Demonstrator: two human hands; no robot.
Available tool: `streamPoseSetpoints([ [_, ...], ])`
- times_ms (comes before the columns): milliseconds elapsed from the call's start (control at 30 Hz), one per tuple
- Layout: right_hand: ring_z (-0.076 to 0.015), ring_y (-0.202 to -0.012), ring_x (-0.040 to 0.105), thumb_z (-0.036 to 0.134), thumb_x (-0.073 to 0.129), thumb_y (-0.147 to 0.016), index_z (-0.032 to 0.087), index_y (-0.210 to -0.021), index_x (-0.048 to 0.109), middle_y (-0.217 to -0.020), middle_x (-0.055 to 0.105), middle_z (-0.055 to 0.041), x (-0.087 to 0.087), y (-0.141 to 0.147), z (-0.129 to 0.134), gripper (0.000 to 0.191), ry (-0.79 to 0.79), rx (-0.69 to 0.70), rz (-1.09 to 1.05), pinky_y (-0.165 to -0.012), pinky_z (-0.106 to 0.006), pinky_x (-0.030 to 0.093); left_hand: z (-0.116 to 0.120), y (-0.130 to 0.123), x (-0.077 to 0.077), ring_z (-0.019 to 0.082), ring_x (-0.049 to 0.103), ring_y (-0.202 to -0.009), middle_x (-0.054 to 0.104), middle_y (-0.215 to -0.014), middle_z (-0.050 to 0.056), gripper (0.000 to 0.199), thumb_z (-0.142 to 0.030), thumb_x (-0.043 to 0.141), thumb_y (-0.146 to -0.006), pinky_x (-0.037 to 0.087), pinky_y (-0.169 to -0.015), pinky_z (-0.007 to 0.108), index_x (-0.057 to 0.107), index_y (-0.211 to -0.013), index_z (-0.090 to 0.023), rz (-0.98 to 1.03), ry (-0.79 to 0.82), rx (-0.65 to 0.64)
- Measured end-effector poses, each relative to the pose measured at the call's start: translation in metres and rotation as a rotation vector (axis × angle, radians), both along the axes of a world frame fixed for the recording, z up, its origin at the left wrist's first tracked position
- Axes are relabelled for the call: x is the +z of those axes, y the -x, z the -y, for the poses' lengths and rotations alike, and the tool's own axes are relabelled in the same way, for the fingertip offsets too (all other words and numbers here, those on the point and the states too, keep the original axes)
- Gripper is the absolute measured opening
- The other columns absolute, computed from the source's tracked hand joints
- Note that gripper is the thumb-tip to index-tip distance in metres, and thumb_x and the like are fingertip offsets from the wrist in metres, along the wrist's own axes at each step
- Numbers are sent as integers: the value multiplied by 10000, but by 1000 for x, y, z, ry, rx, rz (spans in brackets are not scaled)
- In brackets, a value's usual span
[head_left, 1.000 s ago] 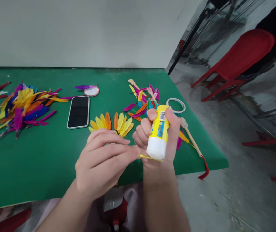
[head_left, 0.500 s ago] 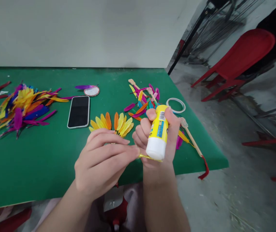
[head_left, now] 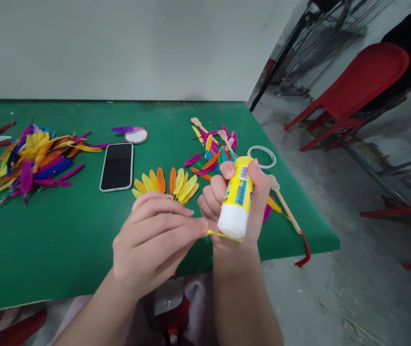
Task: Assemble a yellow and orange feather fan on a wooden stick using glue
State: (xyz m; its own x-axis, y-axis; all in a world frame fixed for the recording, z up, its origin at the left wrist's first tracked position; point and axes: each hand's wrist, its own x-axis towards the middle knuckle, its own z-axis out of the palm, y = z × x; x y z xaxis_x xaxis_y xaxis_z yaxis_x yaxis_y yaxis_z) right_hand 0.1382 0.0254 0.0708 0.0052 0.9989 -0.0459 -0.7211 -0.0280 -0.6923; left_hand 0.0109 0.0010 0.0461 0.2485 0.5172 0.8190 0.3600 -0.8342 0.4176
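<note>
My right hand (head_left: 223,202) is closed round a yellow glue stick (head_left: 237,194), held tilted with its white end down. Between the fingertips of my left hand (head_left: 158,242) is pinched a thin yellow feather (head_left: 223,234), seen nearly edge-on. It reaches right, under the white end of the glue stick; whether the two touch I cannot tell. Just beyond my left hand, a fan of yellow and orange feathers (head_left: 179,185) lies on the green table (head_left: 64,254), its lower part hidden by my fingers.
At left is a heap of coloured feathers (head_left: 43,154). A phone (head_left: 117,166) and a small round white disc (head_left: 136,136) lie centre-left. Behind my right hand are loose feathers (head_left: 208,166), a tape roll (head_left: 262,157) and a wooden stick with red cord (head_left: 289,211). A red chair (head_left: 360,86) stands right.
Almost nothing differs. The glue stick and my right hand have shifted very slightly to the right, while my left hand keeps its pinch on the yellow feather.
</note>
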Motion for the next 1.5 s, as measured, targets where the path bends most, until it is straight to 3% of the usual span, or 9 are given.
streamPoseSetpoints([
  [1500,-35,-298,131,598,415,-804,218,-666,415,-400,293,107,-5,-3,-2,404,-103,-12,13,-297,-201,93,-1,2,-1,149,595,-757,669,-733,11,193,-29,643,-728,495,-703,342,640,-871,-158,60,62,-68],
])
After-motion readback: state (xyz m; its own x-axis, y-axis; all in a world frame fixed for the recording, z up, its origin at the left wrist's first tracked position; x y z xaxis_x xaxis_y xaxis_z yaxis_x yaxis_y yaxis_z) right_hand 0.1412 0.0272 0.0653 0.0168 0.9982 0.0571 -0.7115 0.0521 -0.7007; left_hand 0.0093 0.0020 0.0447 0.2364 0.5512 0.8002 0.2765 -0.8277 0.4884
